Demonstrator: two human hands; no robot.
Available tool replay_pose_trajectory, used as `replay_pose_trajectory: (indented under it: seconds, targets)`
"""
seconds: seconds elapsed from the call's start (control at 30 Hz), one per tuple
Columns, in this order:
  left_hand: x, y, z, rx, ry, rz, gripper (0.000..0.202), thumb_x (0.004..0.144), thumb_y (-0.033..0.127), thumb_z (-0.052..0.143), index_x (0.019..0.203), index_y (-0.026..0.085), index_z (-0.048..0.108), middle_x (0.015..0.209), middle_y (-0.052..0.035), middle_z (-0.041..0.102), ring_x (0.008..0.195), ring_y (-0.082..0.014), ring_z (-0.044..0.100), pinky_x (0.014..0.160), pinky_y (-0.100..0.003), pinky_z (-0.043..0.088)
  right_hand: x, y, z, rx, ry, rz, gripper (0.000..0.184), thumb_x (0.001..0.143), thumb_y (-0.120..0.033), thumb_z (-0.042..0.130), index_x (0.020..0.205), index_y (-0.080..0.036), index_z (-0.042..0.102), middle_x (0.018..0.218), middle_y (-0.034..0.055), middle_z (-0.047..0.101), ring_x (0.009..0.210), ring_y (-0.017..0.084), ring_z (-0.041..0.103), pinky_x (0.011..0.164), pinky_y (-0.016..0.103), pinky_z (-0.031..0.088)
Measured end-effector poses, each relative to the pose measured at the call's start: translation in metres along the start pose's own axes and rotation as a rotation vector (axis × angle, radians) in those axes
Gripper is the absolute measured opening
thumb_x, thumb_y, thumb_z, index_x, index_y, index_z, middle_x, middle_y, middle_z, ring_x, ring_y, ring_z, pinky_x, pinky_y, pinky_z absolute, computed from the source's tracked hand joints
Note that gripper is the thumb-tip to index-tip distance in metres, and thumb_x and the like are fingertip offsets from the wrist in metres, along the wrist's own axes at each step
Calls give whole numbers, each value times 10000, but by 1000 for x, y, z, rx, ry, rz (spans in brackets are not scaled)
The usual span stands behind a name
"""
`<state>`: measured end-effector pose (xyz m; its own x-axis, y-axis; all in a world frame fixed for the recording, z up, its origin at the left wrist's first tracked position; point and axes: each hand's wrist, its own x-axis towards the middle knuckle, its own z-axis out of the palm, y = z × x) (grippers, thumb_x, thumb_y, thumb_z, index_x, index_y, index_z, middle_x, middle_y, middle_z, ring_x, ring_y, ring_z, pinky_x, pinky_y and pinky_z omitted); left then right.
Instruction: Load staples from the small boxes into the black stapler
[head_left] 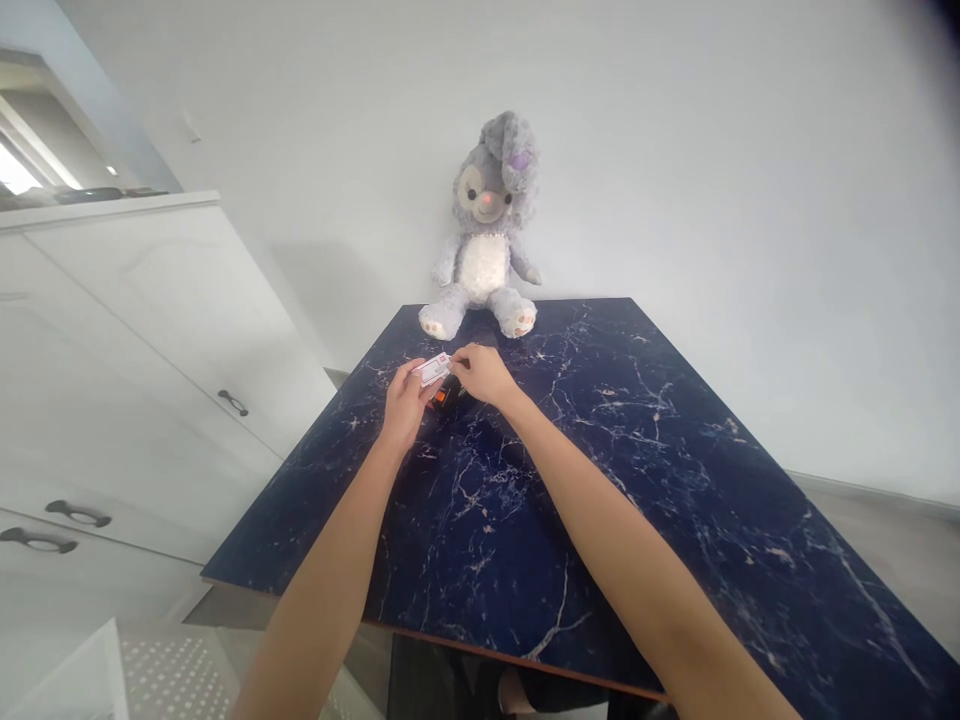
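Observation:
Both my hands meet over the far left part of a dark blue marbled table [637,470]. My left hand [405,400] and my right hand [484,372] are closed together on a small white and pink card-like packet [433,369], each pinching one end of it. Just under the packet a small dark object with an orange part [444,395] lies on the table, mostly hidden by my hands.
A grey plush rabbit [487,235] sits upright at the table's far edge against the white wall. White cabinets with dark handles [232,402] stand close on the left. A white perforated surface [172,675] is at the lower left.

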<state>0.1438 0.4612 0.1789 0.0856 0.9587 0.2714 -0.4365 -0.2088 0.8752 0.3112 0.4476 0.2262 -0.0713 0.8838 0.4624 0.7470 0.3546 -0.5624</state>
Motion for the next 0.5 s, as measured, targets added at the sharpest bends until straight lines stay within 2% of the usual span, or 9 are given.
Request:
replay_pose_trajectory:
  seconds: [0.13, 0.23, 0.33, 0.4, 0.5]
  targets:
    - [1, -1, 0, -45, 11, -38, 212, 885, 273, 689, 1070, 182, 640, 1093, -104, 707, 1082, -235, 694, 1053, -456, 512, 0, -3, 4, 138, -83, 34, 163, 852, -175, 645, 909, -209, 793, 872, 19, 769, 808, 170, 684, 815, 251, 492]
    - [7, -3, -9, -18, 111, -3, 190, 875, 274, 664, 1040, 191, 620, 1057, -90, 693, 1030, -223, 701, 1009, -440, 532, 0, -2, 6, 233, -56, 100, 185, 808, -140, 676, 927, -216, 795, 888, 4, 779, 819, 159, 702, 852, 245, 504]
    - [18, -9, -26, 184, 333, 33, 121, 908, 298, 562, 1002, 222, 558, 1002, -51, 663, 937, -186, 700, 905, -385, 567, 2, 4, 7, 323, 64, 225, 207, 791, -131, 687, 958, -197, 791, 909, 19, 784, 839, 156, 717, 862, 244, 518]
    - [23, -13, -40, 355, 439, 19, 93, 921, 301, 513, 986, 235, 524, 989, -42, 648, 912, -183, 689, 857, -366, 564, 3, 10, 7, 367, 110, 301, 204, 786, -140, 694, 959, -192, 789, 896, 22, 783, 841, 159, 722, 859, 253, 527]
    - [25, -15, -56, 528, 492, 6, 87, 880, 253, 570, 954, 233, 530, 987, -67, 643, 1066, -251, 639, 966, -438, 489, 3, 21, 7, 375, 101, 370, 196, 773, -171, 722, 957, -195, 784, 892, 20, 781, 835, 165, 721, 847, 271, 539]
